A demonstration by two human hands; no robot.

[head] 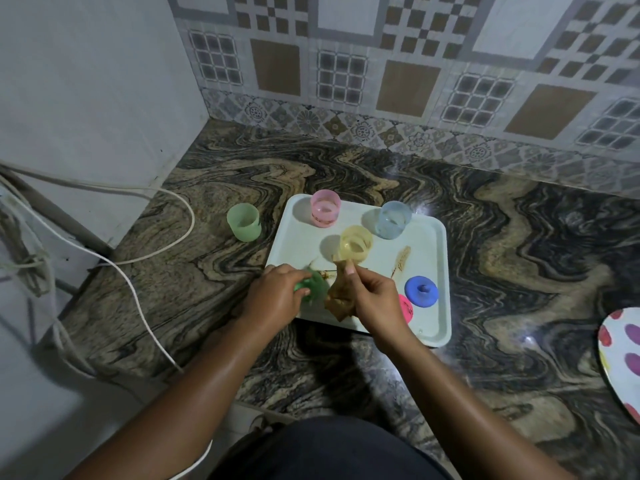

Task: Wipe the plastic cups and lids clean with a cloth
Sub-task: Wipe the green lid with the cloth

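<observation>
Head view: over the near edge of the white tray (446,271), the left hand (273,296) grips a green lid (317,289), fingers curled round it. Just right of the lid, the right hand (374,300) pinches a bunched brown cloth (340,293). A pink lid (406,308) lies partly hidden behind that hand, and a blue lid (420,291) lies beside it.

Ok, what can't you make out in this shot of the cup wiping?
- Green lid, head view: blurred, half covered by the left hand.
- Pink lid, head view: mostly behind the right hand gripping the cloth.
- Spotted plate, head view: cut off by the right edge.
- Brown marks on the tray, head view: too small to identify.
</observation>
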